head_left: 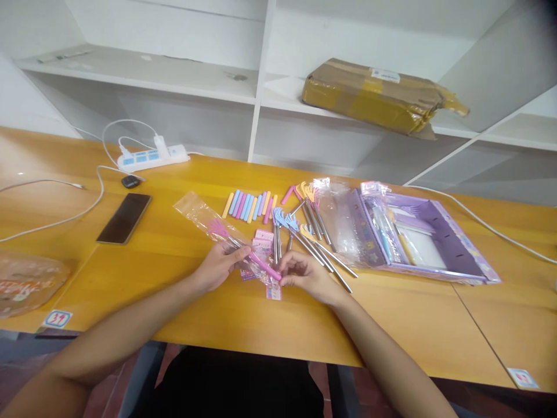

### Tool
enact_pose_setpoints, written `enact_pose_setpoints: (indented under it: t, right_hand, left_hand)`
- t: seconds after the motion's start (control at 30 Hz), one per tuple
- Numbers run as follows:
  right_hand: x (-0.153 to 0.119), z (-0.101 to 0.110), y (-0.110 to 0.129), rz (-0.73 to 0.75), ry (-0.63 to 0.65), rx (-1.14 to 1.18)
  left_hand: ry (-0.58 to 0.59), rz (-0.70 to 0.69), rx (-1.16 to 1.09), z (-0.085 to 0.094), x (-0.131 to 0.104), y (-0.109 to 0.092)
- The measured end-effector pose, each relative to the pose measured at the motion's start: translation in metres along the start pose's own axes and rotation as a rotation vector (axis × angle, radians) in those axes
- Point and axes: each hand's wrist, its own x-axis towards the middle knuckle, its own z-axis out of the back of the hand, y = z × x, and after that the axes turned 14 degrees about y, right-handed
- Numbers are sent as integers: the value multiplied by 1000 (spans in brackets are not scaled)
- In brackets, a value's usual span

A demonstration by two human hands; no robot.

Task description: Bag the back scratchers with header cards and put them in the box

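Pinching a pink scratcher (pixel 261 266) in a clear bag (pixel 191 210), the left hand (pixel 221 265) has its thumb on top and its fingers beneath, above the middle of the worktop (pixel 209 316), towards its front edge. The clawed end points to the back left corner, and the bag extends past it. At the handle's other end, the right hand (pixel 304 277) has its thumb and forefinger close together around the tip; whether they grip the film or the handle, I cannot tell.

Under and beside the bag lie pink cards (pixel 263 237). Just behind is a row of pastel sticks (pixel 249 207); to its right, metal rods with coloured claws (pixel 319 223) lie in loose bunches. Further towards the right edge, a purple tray (pixel 463 247) holds bagged pieces (pixel 389 232), with clear wrapping (pixel 342 223) against its left side. A phone (pixel 124 218) lies left of the hands, and a white power strip (pixel 152 158) sits along the back edge.
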Motion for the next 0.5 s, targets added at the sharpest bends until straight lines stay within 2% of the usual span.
enact_pose_setpoints:
  t: [0.1, 0.23, 0.4, 0.5]
  right_hand:
    - [4, -9, -5, 4, -44, -98]
    - [5, -16, -6, 54, -76, -227]
    - [-2, -1, 2, 302, 59, -396]
    - [-6, 5, 9, 419, 85, -543]
  left_hand:
    - [89, 46, 82, -3, -4, 7]
    - [145, 87, 108, -3, -5, 14]
    - [67, 60, 2, 3, 1, 7]
    - [45, 57, -22, 4, 3, 3]
